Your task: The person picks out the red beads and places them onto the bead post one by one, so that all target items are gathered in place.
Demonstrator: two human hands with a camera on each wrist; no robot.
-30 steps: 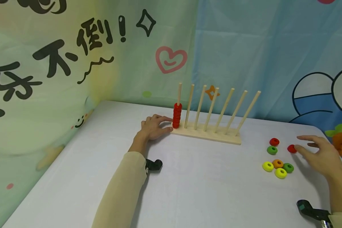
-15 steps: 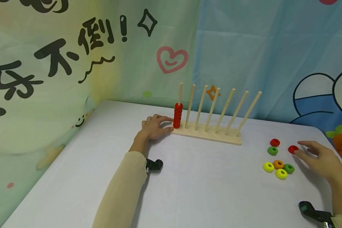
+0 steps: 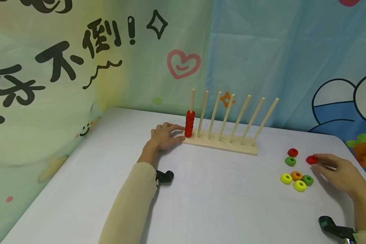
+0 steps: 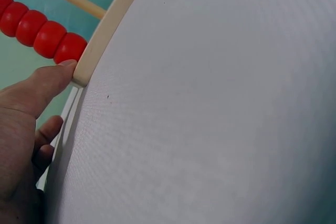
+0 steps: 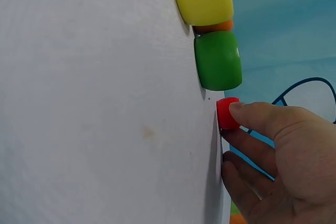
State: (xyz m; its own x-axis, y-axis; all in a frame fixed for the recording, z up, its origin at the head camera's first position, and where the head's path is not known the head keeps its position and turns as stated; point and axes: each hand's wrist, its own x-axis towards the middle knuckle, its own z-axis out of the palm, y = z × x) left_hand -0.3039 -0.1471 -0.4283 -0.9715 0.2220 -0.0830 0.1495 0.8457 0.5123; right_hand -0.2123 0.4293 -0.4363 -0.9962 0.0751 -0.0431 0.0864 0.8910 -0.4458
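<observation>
A wooden peg stand (image 3: 221, 144) with several upright pegs stands towards the back of the white table. Red beads (image 3: 189, 123) are stacked on its leftmost peg; the other pegs carry none. My left hand (image 3: 163, 136) grips the left end of the base, thumb (image 4: 55, 80) at its front corner and index finger behind. On the right, my right hand (image 3: 343, 171) pinches a loose red bead (image 5: 227, 113) between thumb and index finger. That bead sits at table level; whether it touches the cloth I cannot tell.
Left of my right hand lie another red bead (image 3: 292, 152) and a green bead (image 3: 290, 161). Nearer are yellow beads (image 3: 300, 185), an orange bead (image 3: 297, 175) and a second green bead (image 3: 307, 180). A printed cloth backdrop (image 3: 262, 51) rises behind the table.
My right index finger has come down onto the red bead, closing the gap towards the thumb. My left hand and the peg stand have stayed in place.
</observation>
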